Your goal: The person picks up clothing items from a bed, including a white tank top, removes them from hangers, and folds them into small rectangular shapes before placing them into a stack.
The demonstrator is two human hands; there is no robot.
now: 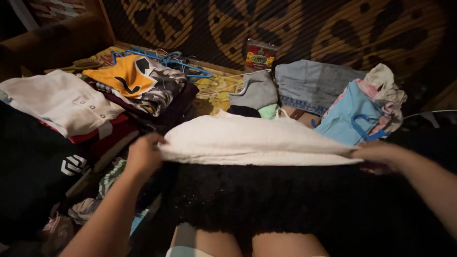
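Across the lap lies a black lacy garment (pixel 266 200), and on its far edge a folded white cloth (pixel 252 140) is gripped at each end by the left hand (pixel 143 154) and right hand (pixel 378 152), with piled clothes (pixel 128 88) beyond.

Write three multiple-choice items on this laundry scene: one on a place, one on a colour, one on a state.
1. Where do the blue hangers lie?
A. behind the orange and black shirt
B. on the person's knees
C. under the jeans

2. What colour is the garment held by both hands?
A. red
B. white
C. green

3. How does the left hand meet the garment?
A. hovers apart
B. lies flat on top
C. grips its edge

Answers: 1 A, they rest beyond that shirt by the mat; 2 B, pale cloth spans from the left hand to the right hand; 3 C, its fingers close on the left end.
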